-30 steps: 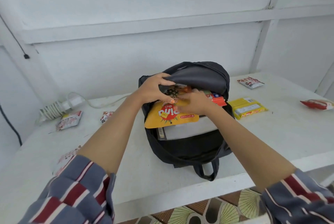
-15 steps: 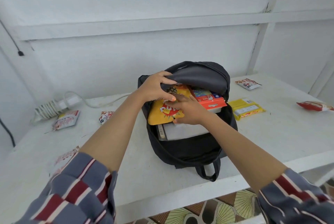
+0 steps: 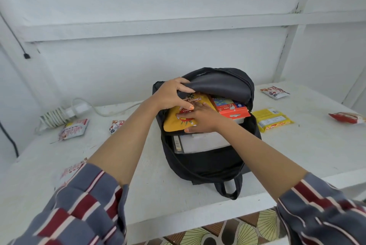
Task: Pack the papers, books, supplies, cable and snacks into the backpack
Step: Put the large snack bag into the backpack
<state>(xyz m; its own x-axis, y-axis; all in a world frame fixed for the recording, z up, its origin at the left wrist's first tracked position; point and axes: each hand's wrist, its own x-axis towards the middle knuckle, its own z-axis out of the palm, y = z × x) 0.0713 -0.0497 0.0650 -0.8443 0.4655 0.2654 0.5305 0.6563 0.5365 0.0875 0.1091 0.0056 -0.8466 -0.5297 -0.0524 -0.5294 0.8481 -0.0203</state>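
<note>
Centre of frame: black backpack [image 3: 206, 167] lying open on the white table [image 3: 138, 195]. Left hand [image 3: 170, 96], fingers curled round the edge of the flap [image 3: 217, 86], lifting it clear of the mouth. Right hand [image 3: 202, 119], fingers straight and flat, pressing the yellow snack bag [image 3: 174, 125] down inside, beside the red box [image 3: 231, 109] and above the white papers [image 3: 200, 141]. Judged best practice: hold the flap high, slide the bag deeper with the flat palm, avoid crushing it. Not yet packed: coiled cable [image 3: 57, 115] at left of frame, yellow packet [image 3: 273, 119] and snack packet [image 3: 274, 92] at right.
</note>
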